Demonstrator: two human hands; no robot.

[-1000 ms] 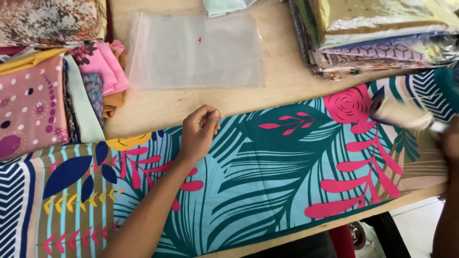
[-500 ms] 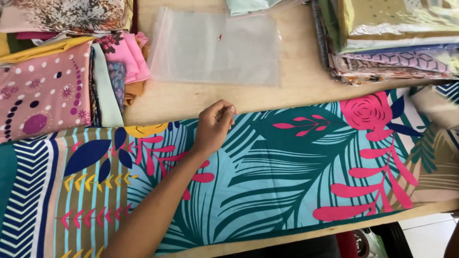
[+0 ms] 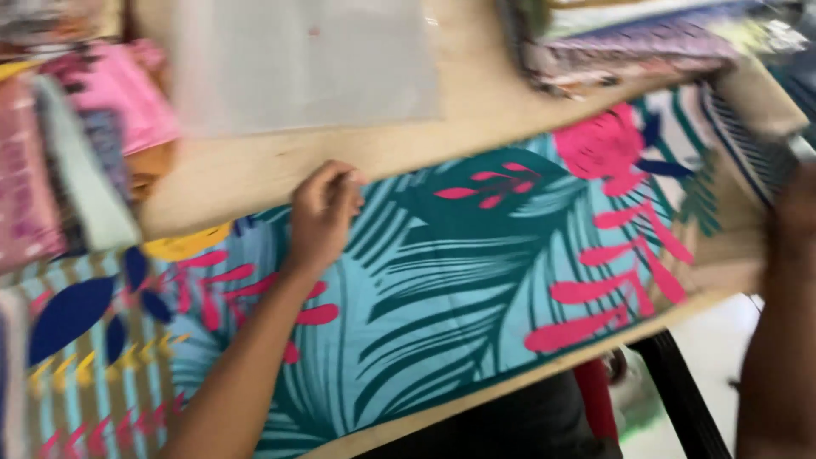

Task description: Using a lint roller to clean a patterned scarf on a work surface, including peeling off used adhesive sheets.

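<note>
A long fabric [image 3: 442, 280] with teal leaves, pink flowers and striped ends lies spread along the front of a wooden table [image 3: 255, 174]. My left hand [image 3: 323, 212] rests at the fabric's far edge, near the middle, with its fingers curled over that edge. At the frame's right side my right hand [image 3: 795, 212] and forearm are a dark blur by the fabric's striped right end. Its grip cannot be made out. The whole view is smeared by motion.
A clear plastic bag [image 3: 306, 68] lies flat on the table beyond the fabric. Folded pink and patterned cloths [image 3: 93, 127] are stacked at the left, and another pile of folded fabrics [image 3: 629, 42] sits at the back right. A black frame leg [image 3: 684, 399] stands below the table's front edge.
The view has swung and tilted, blurring everything. My right arm has come back into sight at the right edge. My left hand stays on the fabric's far edge.
</note>
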